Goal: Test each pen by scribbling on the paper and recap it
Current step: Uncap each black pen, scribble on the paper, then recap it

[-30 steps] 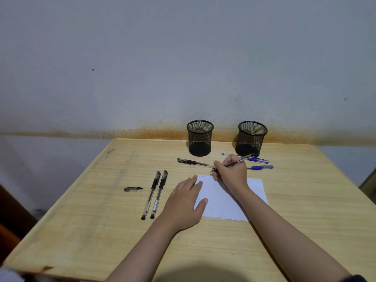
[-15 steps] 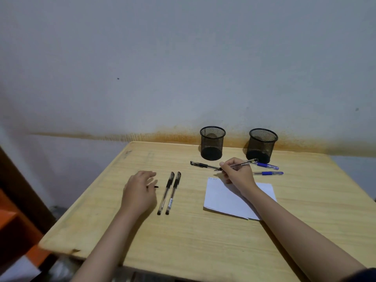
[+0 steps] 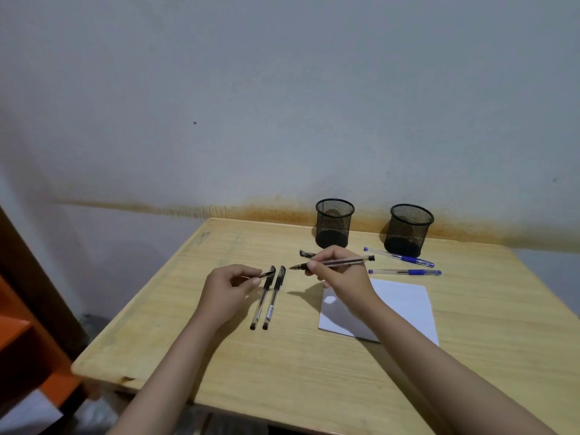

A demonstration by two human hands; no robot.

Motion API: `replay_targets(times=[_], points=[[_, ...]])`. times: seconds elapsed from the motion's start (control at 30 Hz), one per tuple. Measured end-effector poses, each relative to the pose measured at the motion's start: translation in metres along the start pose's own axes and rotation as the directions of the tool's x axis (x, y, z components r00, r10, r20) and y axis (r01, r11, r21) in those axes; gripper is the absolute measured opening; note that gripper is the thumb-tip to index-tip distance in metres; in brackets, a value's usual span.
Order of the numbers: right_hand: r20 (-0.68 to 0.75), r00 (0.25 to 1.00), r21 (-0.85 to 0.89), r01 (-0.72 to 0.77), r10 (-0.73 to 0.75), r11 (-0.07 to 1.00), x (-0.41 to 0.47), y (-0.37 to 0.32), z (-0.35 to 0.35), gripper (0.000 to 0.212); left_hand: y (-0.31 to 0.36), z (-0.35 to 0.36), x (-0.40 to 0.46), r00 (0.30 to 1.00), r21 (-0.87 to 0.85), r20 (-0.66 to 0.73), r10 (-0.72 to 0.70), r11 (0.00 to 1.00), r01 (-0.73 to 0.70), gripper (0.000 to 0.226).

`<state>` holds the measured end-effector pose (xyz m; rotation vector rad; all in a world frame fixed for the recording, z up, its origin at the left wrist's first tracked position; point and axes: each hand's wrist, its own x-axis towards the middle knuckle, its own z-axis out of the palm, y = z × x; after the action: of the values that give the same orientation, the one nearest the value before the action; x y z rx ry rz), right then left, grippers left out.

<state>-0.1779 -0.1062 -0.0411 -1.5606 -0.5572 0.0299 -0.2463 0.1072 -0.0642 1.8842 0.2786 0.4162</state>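
Note:
My right hand (image 3: 339, 274) holds an uncapped black pen (image 3: 340, 263) level above the table, tip pointing left. My left hand (image 3: 227, 287) pinches the black pen cap (image 3: 266, 274), its open end facing the pen tip a short gap away. Two capped black pens (image 3: 270, 298) lie side by side under the cap. The white paper (image 3: 401, 304) lies to the right, partly hidden by my right forearm. Another black pen (image 3: 306, 254) lies behind my right hand, mostly hidden. Two blue pens (image 3: 405, 266) lie beyond the paper.
Two black mesh pen cups (image 3: 334, 222) (image 3: 408, 229) stand at the back of the wooden table (image 3: 314, 365), near the wall. An orange shelf (image 3: 18, 334) stands left of the table.
My left hand left the paper, picked the cap off the table at the left and brought it toward the pen. My right hand lifted the pen off the paper and swung it left.

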Motion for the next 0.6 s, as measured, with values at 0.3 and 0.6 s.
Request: replay_targets(times=[0.3,0.6], points=[[0.01,0.999,-0.072,0.05,-0.049,0.996,-0.005,0.0,0.009,0.007,0.029,0.02,-0.018,0.998,-0.232,0.041,0.038,0.972,-0.028,0.021],[0.005,0.998,0.015,0.068,-0.068,0.998,-0.011,-0.001,0.014,0.011,0.039,0.025,-0.016,0.983,-0.131,0.007,0.185,0.974,-0.182,0.032]])
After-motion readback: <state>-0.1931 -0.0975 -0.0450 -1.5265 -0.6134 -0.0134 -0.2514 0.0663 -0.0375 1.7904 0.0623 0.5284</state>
